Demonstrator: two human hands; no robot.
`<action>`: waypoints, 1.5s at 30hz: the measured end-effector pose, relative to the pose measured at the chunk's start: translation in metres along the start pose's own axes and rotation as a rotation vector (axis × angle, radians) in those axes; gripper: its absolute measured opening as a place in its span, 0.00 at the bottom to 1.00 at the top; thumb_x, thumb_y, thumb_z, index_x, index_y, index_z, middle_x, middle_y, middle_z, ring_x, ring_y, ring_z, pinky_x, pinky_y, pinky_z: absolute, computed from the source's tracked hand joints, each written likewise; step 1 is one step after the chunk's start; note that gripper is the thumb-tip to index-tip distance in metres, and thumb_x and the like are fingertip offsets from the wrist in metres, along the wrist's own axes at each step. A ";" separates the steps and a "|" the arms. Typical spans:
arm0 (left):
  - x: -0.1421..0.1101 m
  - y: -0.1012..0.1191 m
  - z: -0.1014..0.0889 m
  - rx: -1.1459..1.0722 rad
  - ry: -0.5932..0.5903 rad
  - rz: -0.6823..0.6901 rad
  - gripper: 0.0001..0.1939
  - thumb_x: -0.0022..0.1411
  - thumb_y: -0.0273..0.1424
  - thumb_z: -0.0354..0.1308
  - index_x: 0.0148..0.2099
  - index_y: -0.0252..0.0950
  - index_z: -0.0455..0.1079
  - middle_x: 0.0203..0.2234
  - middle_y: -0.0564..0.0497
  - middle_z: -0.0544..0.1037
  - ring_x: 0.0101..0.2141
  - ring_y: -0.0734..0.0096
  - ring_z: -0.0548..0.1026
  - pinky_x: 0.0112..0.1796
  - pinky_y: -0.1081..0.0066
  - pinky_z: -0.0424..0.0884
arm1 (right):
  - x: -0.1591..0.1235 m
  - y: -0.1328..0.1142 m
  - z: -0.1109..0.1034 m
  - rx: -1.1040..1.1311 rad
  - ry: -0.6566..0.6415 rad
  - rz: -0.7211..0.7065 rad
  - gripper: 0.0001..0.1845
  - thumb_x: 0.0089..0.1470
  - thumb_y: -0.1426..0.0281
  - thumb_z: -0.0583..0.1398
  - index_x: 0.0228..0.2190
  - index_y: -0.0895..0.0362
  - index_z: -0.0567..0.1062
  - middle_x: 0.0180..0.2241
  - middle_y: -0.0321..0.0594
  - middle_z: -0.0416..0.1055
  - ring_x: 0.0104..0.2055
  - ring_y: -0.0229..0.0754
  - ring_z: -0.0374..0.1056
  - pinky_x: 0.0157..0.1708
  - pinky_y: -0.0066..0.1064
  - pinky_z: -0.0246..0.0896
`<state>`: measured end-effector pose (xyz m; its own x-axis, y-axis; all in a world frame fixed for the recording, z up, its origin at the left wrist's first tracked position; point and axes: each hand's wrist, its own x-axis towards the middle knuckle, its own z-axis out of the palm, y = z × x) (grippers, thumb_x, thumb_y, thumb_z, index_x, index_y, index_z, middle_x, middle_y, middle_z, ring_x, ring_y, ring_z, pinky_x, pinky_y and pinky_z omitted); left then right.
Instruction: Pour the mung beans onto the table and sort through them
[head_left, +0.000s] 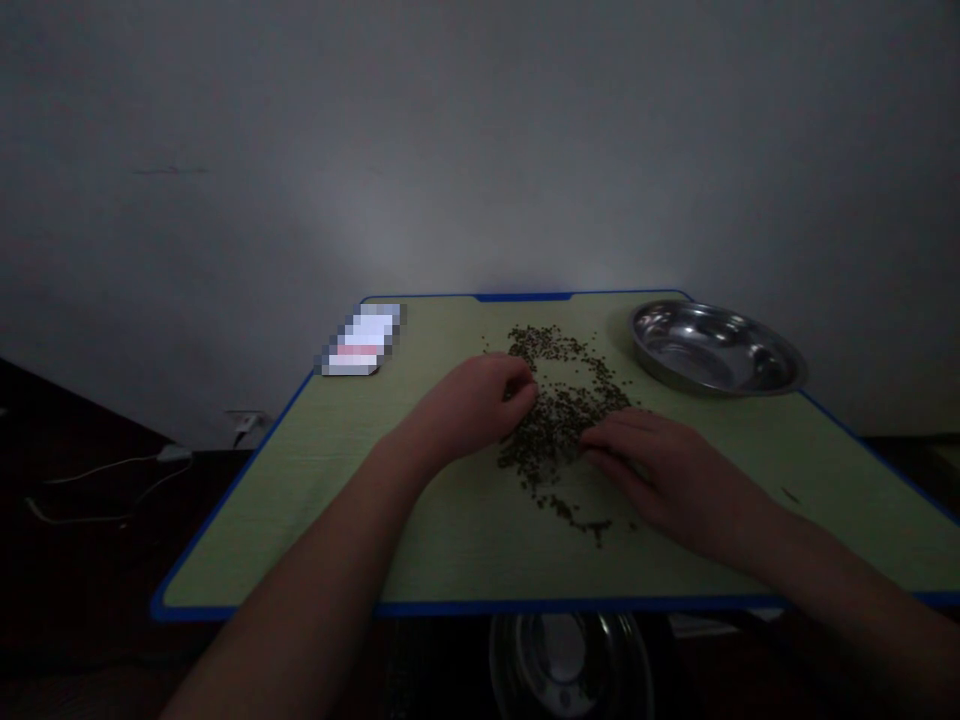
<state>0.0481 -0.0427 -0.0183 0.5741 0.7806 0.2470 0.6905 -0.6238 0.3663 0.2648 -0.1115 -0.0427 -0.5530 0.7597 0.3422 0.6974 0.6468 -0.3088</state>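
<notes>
Small dark brown grains (559, 410), perhaps seeds or peppercorns, lie scattered in a loose patch on the pale green tabletop (435, 540). At the left edge of the patch is my left hand (487, 400), its fingers curled in and the thumb close to the index finger. Whatever it pinches is hidden. From the right, my right hand (652, 460) reaches into the grains with fingers and thumb drawn together at the tips. Too little shows there to make out what is between them.
A shiny metal bowl (716, 350) stands at the back right. The phone (364, 340), its screen lit and blurred, lies at the back left. Below the table's blue front edge (450, 607) is another metal bowl (570, 665). A wall rises behind; a white cable (97, 468) runs at left.
</notes>
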 end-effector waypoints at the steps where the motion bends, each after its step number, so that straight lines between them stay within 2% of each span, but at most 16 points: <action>1: 0.000 0.000 0.000 -0.002 -0.002 -0.001 0.10 0.62 0.31 0.50 0.33 0.35 0.71 0.28 0.49 0.74 0.28 0.70 0.69 0.31 0.69 0.64 | 0.001 0.000 0.000 -0.013 0.005 0.003 0.11 0.60 0.74 0.53 0.35 0.56 0.75 0.34 0.43 0.74 0.36 0.44 0.69 0.36 0.36 0.65; 10: 0.000 -0.001 -0.001 0.013 0.004 0.000 0.10 0.62 0.31 0.50 0.32 0.36 0.71 0.27 0.49 0.74 0.27 0.70 0.69 0.30 0.69 0.63 | 0.010 0.007 0.000 -0.069 0.034 0.007 0.12 0.60 0.73 0.52 0.36 0.57 0.76 0.34 0.45 0.75 0.37 0.46 0.69 0.37 0.39 0.65; 17: -0.001 0.000 -0.001 0.009 0.007 0.004 0.10 0.62 0.31 0.49 0.33 0.35 0.71 0.27 0.49 0.74 0.28 0.71 0.69 0.30 0.69 0.63 | -0.018 0.008 -0.014 0.042 -0.014 0.056 0.11 0.62 0.69 0.52 0.37 0.55 0.74 0.34 0.41 0.74 0.36 0.42 0.70 0.36 0.35 0.66; 22: -0.001 -0.001 0.001 0.005 0.008 0.007 0.10 0.62 0.31 0.49 0.33 0.35 0.71 0.27 0.49 0.74 0.28 0.71 0.69 0.31 0.69 0.63 | -0.028 0.010 -0.014 0.062 -0.029 0.057 0.11 0.61 0.70 0.52 0.38 0.54 0.75 0.35 0.42 0.75 0.37 0.43 0.71 0.36 0.36 0.67; 40: 0.000 0.000 0.000 -0.003 -0.009 -0.004 0.10 0.62 0.31 0.50 0.32 0.35 0.71 0.27 0.49 0.74 0.28 0.70 0.69 0.30 0.69 0.63 | -0.028 0.006 -0.011 0.061 -0.066 0.063 0.11 0.62 0.71 0.51 0.38 0.55 0.73 0.34 0.40 0.73 0.36 0.42 0.69 0.35 0.35 0.65; 45: -0.001 0.000 0.000 -0.008 -0.010 -0.008 0.10 0.62 0.31 0.50 0.33 0.35 0.71 0.27 0.49 0.74 0.28 0.71 0.69 0.30 0.70 0.63 | -0.026 0.008 -0.009 0.018 -0.027 0.070 0.11 0.62 0.71 0.51 0.38 0.56 0.73 0.35 0.42 0.73 0.37 0.42 0.69 0.36 0.36 0.65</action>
<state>0.0481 -0.0433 -0.0187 0.5731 0.7850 0.2352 0.6916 -0.6173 0.3751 0.2884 -0.1265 -0.0458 -0.5151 0.8046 0.2955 0.7267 0.5927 -0.3473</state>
